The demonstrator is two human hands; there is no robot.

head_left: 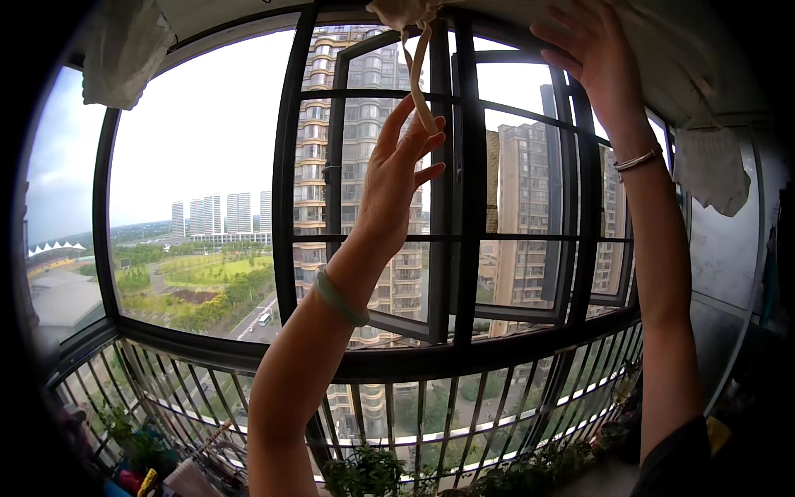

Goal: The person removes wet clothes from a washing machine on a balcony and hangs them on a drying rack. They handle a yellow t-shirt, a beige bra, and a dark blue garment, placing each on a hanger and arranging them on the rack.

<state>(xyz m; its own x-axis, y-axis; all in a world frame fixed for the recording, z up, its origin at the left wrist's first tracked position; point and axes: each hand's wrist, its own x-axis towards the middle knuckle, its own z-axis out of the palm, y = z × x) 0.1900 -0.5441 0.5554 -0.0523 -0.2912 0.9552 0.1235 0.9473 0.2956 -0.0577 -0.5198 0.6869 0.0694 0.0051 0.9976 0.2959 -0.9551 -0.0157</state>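
The left hand is raised with its fingers partly curled and its thumb apart from them; the lower end of a cream strap touches the fingers, though whether they pinch it or only rest against it I cannot tell. The strap hangs in front of the window from a pale bundled cloth, cut off by the upper edge. The right hand is up near the ceiling to the right, fingers spread, with nothing visible in it. A pale green bangle circles the left forearm, and a silver-coloured bracelet the right wrist. Whitish cloths hang at far left and far right. Behind the hands stands a dark window frame with opened panes; leafy plants grow low down by the railing, and tall buildings rise outside.
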